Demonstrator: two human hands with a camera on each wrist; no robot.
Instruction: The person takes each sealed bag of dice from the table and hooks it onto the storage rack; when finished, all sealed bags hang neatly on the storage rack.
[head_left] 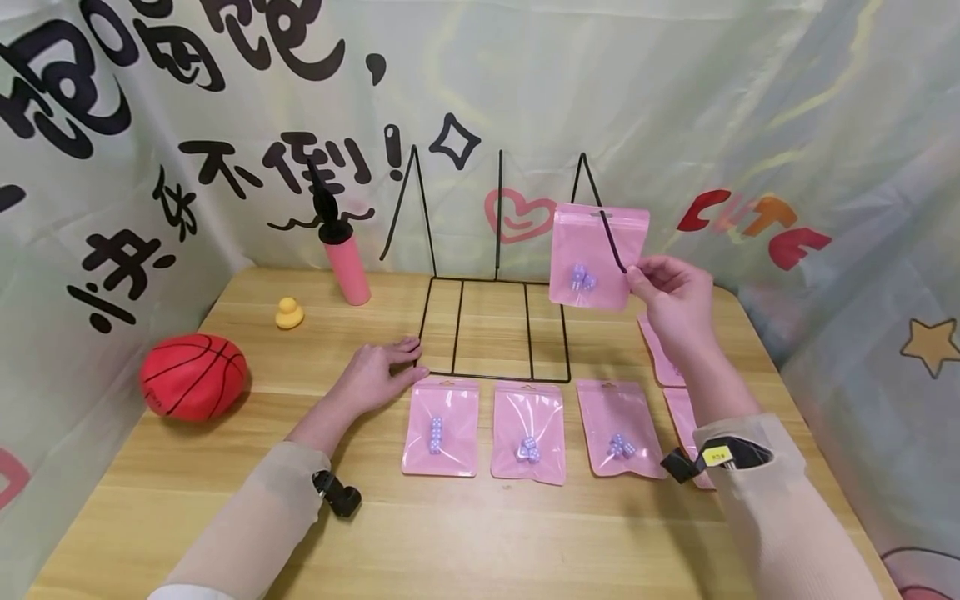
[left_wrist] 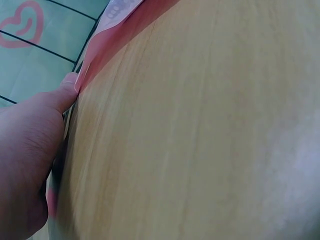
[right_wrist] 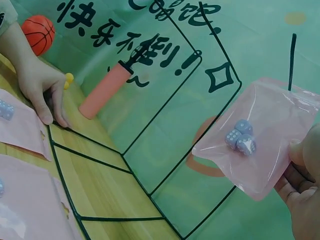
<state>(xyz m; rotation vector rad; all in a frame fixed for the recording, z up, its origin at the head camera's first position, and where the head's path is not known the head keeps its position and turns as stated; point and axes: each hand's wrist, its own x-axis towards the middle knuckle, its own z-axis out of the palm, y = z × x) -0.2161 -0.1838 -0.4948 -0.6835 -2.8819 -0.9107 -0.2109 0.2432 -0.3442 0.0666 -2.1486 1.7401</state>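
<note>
- The glossy pink plastic pouch with a slotted top (head_left: 591, 257) hangs upright at about 3 o'clock of the black wire rack (head_left: 495, 280), at its right-hand prong (head_left: 612, 239).
- It should be light and floppy, the film slick and easily creased; the small pale-purple dice (head_left: 579, 277) inside look hard and likely pull its lower part down. The side margin or flat top band seems the best hold, clear of dice and slot.
- The right hand (head_left: 678, 296) pinches the pouch's edge at its 4 o'clock, between thumb and curled fingers.
- The prong seems to pass through the slot, its tip on the near side; the exact fit is hard to make out.
- The left hand (head_left: 378, 375) rests at the rack base's 8 o'clock corner, fingers fairly straight, thumb apart, gripping nothing that shows.
- Three similar pink pouches (head_left: 528, 429) lie flat from 7 to 5 o'clock of the base; two more (head_left: 681, 412), around 4 o'clock, are partly hidden by the right forearm.
- Farther out: a pink cylinder with a black top (head_left: 349, 271) and a yellow toy duck (head_left: 289, 314) near 9 o'clock, then a red ball with black seams (head_left: 193, 377) between 8 and 9.
- The left wrist view cuts off most of that hand.
</note>
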